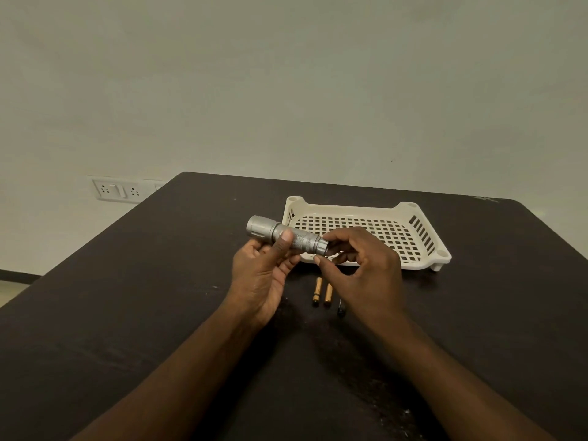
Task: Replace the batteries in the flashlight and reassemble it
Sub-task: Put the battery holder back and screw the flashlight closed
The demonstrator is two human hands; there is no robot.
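Bare forearms reach in over the near edge of the dark, scuffed wooden desk (127,313), and between the hands lie two slim gold cylindrical batteries (322,294) side by side with a small black piece (341,310) just beside them. Above these, the left hand (261,275) curls closed around the knurled silver metal flashlight (286,234), thumb on its barrel, while the right hand (362,265) pinches its tail end with its fingertips. Just behind, toward the far edge, sits a cream perforated plastic tray (410,240), with bare desk open on both sides.

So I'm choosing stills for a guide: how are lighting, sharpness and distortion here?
Head view: dim, warm light; the dark table swallows detail, so the small black piece beside the batteries barely shows. The flashlight and tray read clearly. The wide lens bows the table's edges.
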